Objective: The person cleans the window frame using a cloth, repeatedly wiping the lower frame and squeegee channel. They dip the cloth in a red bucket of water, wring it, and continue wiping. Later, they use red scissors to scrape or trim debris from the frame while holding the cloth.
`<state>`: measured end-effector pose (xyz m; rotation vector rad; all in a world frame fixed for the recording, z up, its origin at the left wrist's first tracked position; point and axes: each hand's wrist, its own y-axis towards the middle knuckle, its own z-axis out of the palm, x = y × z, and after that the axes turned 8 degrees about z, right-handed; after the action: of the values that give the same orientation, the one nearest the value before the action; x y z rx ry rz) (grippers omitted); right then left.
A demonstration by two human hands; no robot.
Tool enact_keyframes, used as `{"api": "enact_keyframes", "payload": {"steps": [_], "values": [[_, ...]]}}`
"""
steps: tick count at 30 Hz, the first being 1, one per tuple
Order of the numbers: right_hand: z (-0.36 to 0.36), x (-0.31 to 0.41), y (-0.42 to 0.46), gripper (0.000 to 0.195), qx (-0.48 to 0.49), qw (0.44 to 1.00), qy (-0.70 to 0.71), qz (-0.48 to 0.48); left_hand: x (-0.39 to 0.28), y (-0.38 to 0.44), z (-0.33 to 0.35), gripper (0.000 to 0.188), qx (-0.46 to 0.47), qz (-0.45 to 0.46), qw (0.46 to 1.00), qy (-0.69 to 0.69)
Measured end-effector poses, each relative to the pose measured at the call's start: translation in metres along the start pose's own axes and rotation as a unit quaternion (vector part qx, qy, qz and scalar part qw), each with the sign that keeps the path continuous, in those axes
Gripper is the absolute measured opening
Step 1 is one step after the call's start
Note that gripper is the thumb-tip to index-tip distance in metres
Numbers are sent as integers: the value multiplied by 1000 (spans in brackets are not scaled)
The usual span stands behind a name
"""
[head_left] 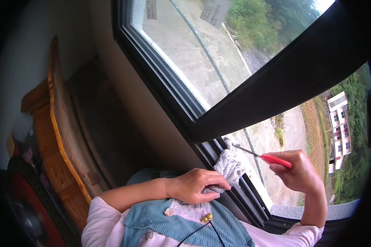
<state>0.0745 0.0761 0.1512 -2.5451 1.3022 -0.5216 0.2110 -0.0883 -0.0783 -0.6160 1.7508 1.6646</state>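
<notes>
My right hand (pixel 301 169) grips the red handle of a thin tool, which looks like a screwdriver (pixel 273 160). Its dark metal shaft slants left, and the tip meets the far end of a crumpled whitish-grey cloth (pixel 232 165). The cloth lies bunched over the dark metal track of a sliding window (pixel 250 197). Under the curled fingers of my left hand (pixel 201 185) is the near end of this cloth. What lies in the track beneath the cloth is hidden.
A dark window sash (pixel 266 74) rises beyond the cloth. Its glass bears printed labels (pixel 215 12). Outside are concrete ground (pixel 185 52) and a white building (pixel 339 129). To my left stands wooden furniture (pixel 54 132), with a dark red round object (pixel 31 210) near it.
</notes>
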Motion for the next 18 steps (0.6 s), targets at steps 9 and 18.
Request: {"api": "enact_keyframes", "payload": {"steps": [9, 18], "values": [[17, -3, 6, 25, 4, 996, -59, -61, -9, -3, 5, 52, -158, -172, 969, 77], [72, -5, 20, 41, -111, 966, -118, -202, -6, 0, 9, 44, -177, -202, 957, 108]]}}
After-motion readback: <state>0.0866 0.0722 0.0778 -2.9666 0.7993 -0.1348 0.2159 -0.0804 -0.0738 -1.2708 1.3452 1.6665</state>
